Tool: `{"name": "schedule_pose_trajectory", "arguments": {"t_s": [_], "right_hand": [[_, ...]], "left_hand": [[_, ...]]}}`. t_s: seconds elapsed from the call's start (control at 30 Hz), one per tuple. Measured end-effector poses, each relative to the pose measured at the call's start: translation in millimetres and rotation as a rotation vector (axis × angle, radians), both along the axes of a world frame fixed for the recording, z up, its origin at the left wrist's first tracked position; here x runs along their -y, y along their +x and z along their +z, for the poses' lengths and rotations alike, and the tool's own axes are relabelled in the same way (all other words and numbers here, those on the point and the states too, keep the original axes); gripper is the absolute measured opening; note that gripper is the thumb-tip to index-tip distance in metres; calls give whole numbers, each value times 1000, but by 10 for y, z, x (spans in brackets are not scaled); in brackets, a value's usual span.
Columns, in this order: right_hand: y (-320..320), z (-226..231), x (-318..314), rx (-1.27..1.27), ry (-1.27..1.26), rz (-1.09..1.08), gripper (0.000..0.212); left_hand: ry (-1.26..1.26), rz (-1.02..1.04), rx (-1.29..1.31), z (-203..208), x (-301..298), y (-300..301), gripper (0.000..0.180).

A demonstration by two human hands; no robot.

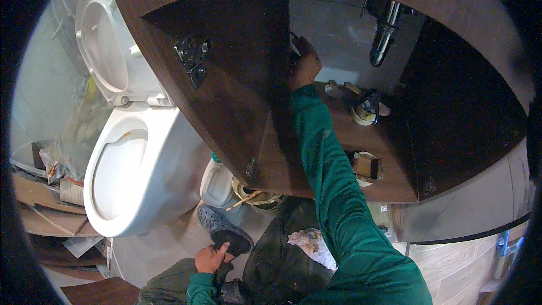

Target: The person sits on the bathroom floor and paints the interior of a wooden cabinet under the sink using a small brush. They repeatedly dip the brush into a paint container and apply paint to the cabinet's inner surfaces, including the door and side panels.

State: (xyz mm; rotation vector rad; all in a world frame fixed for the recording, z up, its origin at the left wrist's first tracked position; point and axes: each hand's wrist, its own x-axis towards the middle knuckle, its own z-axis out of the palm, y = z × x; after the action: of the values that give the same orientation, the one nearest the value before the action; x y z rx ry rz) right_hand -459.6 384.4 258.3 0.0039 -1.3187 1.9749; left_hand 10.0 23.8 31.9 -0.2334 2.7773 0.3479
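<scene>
My right hand (306,66) reaches deep into a dark brown wood cabinet (226,79), close to the corner of its left side panel and grey back wall. Its fingers are closed on a slim, pale tool (295,49), mostly hidden by the hand and shadow, so its kind is unclear. Down low, my left hand (210,258) is curled beside my dark clog (226,229), thumb against the shoe or ankle. Whatever that hand may hold is hidden. On the cabinet floor stands a small white tub (364,116) with dark, smeared stuff in it.
A chrome drain pipe (386,34) hangs inside the cabinet. Nearer its front edge sits a round container (368,170) with a brown block. At left is a white toilet (121,164), lid raised. A bucket (262,197) and stained cloth (313,247) lie below the cabinet.
</scene>
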Motion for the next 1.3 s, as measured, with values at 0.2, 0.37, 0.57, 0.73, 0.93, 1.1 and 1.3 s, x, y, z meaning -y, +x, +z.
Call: {"name": "schedule_pose_trajectory", "arguments": {"t_s": [0.2,0.37,0.57,0.73,0.93,1.1,1.3], "right_hand": [[-75,105,0,-92,-28,68,36],[-29,-6,1,6,-491,277,37],[-36,-397,-44,152,312,-146,33],[5,-665,-66,204,-20,30,31],[416,-443,-64,311,-204,157,30],[1192,48,-189,131,-386,250,30],[2653,239,-701,202,-128,331,25]], "left_hand": [[-6,161,75,118,-82,-39,83],[16,60,37,150,-83,-43,84],[-13,149,44,127,-98,-36,87],[-23,74,-27,9,-40,-9,87],[15,48,-43,-107,45,43,87],[-2,51,-8,-9,-5,14,87],[112,-14,-123,116,-5,130,72]]}}
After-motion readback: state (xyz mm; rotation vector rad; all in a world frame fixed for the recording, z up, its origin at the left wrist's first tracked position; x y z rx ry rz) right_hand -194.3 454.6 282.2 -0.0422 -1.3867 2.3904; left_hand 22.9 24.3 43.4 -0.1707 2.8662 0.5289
